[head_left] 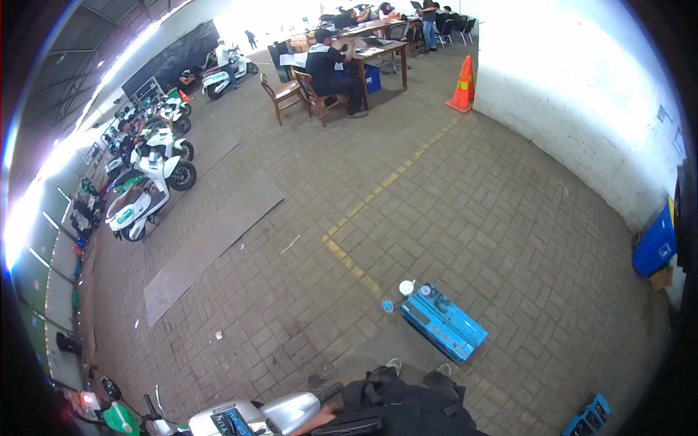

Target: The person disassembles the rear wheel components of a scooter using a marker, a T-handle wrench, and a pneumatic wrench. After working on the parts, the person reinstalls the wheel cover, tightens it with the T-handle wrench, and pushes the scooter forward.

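At the bottom edge, a small part of my left hand or forearm (318, 419) shows beside a silver-white scooter (291, 411). Its fingers are hidden, so whether they touch the scooter cannot be made out. My right hand is out of view. My dark clothing (407, 407) fills the bottom middle, with a dark flat object (349, 427) across it. In front of my shoes lies a blue toolbox-like case (445, 323) on the paving. A white cup-like container (406, 288) and a small blue-topped item (388, 307) stand at its far left corner.
Several white scooters (149, 182) line the left side near a flat grey sheet (214, 247). Ahead, a person (325, 69) sits at a wooden table (385, 49). An orange cone (463, 87) stands by the white wall (582, 87). A blue bin (654, 243) and blue rack (587, 418) are right.
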{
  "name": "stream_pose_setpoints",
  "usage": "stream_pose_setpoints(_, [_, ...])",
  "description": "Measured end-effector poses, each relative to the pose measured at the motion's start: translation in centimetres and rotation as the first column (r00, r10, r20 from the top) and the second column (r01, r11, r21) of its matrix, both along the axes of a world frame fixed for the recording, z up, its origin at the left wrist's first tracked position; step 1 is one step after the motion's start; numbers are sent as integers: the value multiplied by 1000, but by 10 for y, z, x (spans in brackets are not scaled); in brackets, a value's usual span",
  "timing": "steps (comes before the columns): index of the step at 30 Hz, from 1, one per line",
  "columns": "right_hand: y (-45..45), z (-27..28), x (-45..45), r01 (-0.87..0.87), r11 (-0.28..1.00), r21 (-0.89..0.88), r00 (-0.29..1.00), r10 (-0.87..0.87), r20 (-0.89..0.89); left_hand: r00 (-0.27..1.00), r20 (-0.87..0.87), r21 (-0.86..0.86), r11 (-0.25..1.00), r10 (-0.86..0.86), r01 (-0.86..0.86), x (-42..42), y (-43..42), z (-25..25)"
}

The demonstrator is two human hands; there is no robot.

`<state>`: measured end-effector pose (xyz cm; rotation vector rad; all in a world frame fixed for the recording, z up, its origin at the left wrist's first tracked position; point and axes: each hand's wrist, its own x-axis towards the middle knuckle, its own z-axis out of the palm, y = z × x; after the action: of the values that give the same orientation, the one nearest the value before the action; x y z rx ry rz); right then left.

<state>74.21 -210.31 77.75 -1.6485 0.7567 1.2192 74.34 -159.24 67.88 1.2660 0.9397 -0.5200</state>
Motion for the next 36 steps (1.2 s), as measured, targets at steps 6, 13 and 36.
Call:
stream_pose_setpoints(6, [-20,-37,-11,114,992,54,993,-116,27,589,115,57,597,-800,800,92,-42,82])
stream_pose_setpoints(13, [20,3,36,-126,983,-137,969,151,195,548,84,132,554,-832,822,113,-83,104])
stream_pose_setpoints(36, [-193,-254,-37,614,692,-379,786,-493,374,781,-256,559,571,-570,601,129,-68,-100])
